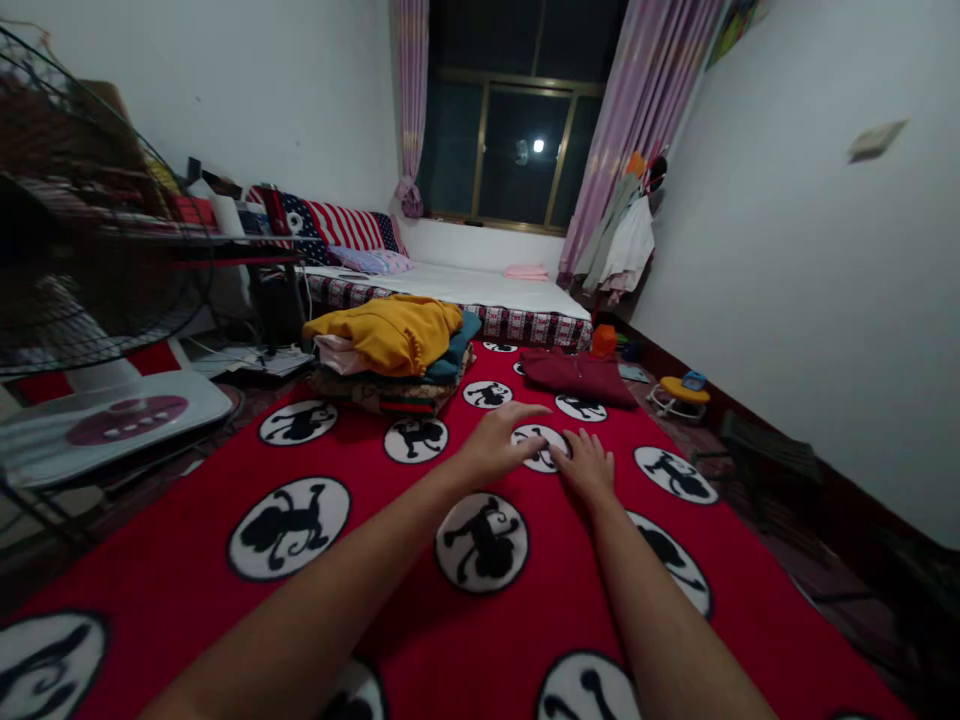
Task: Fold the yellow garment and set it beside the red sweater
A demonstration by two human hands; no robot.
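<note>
Both my arms reach forward over a red blanket (405,620) printed with black figures in white circles. My left hand (499,442) hovers above it, thumb and fingers apart, holding nothing. Close by on the right, my right hand (589,465) is held low with its fingers spread and nothing in it; whether it touches the cloth I cannot tell. Beyond my right hand lies a folded maroon garment (574,377). Left of it rises a stack of folded clothes, with a mustard-yellow garment (397,335) on top and a teal one (454,352) beneath.
A standing fan (112,415) is at the left, before a cluttered desk (240,250). Farther back, a bed (465,284) stands under the window. Clothes (630,245) hang at the right wall, near a small yellow-topped stool (684,391) and a dark folding chair (772,450).
</note>
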